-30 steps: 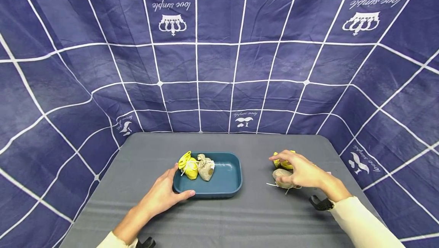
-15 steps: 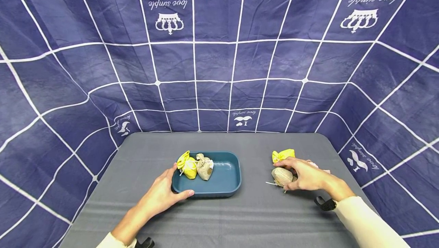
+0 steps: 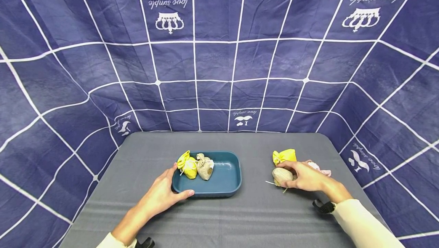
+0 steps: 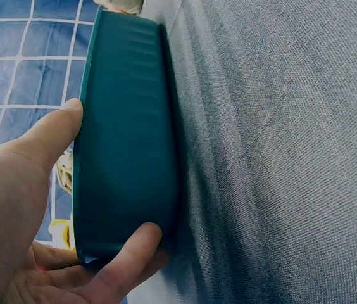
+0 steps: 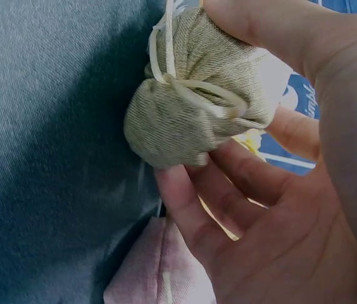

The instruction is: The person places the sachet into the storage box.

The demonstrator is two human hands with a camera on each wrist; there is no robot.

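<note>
- Left hand point(image 3: 161, 196): gripping near corner of teal plastic tray point(image 3: 226, 187), thumb on rim.
- Right hand point(image 3: 306, 176): fingers curled around beige cloth drawstring pouch point(image 3: 281, 176) on grey table point(image 3: 240, 217).

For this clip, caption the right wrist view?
Right hand pinching a tan cloth pouch above the gray table.

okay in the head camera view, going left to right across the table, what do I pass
Left hand → yellow pouch in the tray → beige pouch in the tray → teal tray's right rim → beige pouch in the right hand's grip → right hand
</note>
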